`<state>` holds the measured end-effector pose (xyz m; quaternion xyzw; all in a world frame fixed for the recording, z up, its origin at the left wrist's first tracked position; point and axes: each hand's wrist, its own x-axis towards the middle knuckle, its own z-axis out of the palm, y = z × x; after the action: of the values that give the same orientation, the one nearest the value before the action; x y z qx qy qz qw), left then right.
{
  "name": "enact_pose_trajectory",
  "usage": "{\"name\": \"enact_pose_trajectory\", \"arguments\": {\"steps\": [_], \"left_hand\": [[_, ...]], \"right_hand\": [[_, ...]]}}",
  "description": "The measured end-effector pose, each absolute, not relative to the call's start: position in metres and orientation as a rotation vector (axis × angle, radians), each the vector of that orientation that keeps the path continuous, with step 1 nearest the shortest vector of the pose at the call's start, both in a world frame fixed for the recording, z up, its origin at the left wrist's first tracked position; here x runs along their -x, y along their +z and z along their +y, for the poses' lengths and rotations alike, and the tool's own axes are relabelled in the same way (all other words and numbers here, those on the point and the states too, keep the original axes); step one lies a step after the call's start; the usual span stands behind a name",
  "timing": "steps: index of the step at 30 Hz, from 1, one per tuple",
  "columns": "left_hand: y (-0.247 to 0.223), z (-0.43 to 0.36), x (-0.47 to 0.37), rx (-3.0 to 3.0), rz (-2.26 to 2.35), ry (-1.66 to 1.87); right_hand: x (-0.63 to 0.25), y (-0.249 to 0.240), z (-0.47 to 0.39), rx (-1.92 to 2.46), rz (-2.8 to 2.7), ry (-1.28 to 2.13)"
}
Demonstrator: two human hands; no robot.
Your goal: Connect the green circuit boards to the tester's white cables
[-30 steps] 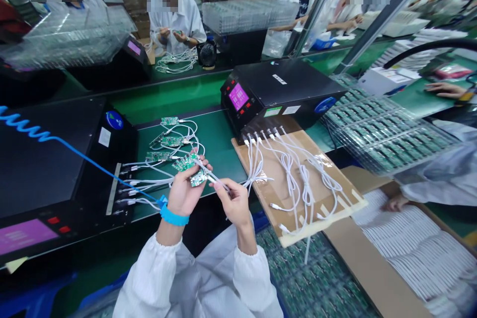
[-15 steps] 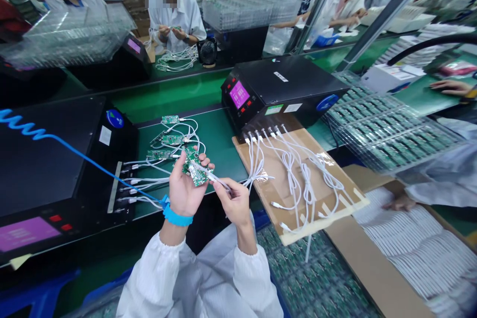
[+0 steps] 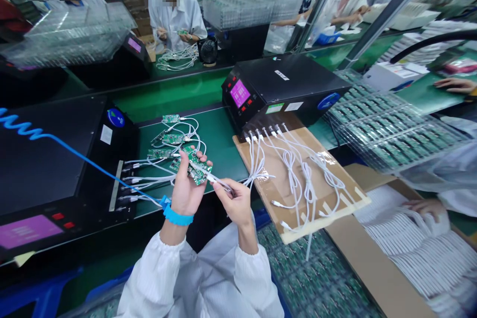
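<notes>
My left hand (image 3: 187, 191), with a blue wrist strap (image 3: 179, 216) on its wrist, grips a green circuit board (image 3: 198, 173) between thumb and fingers. My right hand (image 3: 235, 202) is closed in a pinch on a white cable (image 3: 213, 179), whose plug end lies at the near edge of that board. Whether the plug is seated in the board cannot be made out. Just beyond my left hand, several more circuit boards (image 3: 174, 138) lie on the green mat, with white cables attached to some of them.
At left stands a black tester (image 3: 44, 154); a second black tester (image 3: 286, 84) is ahead. White cables lie on a taped cardboard sheet (image 3: 276, 174). To the right are board-filled clear trays (image 3: 387, 129) and a carton of white items (image 3: 402, 238), with a co-worker's hand (image 3: 428, 206) in it.
The board in my left hand has tilted slightly, while both hands stay nearly in place. In the carton, the co-worker's hand has moved right. The person across has drawn their hands apart.
</notes>
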<state>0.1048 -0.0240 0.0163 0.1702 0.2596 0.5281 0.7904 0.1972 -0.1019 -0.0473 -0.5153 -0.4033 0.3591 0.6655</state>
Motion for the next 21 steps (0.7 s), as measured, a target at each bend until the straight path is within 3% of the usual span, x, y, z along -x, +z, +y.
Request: {"name": "enact_pose_trajectory", "arguments": {"steps": [21], "left_hand": [[-0.01,-0.037,-0.113,-0.56,0.726,1.323]], "right_hand": [[-0.188,-0.052,-0.105,1.243,-0.811,0.676]]}}
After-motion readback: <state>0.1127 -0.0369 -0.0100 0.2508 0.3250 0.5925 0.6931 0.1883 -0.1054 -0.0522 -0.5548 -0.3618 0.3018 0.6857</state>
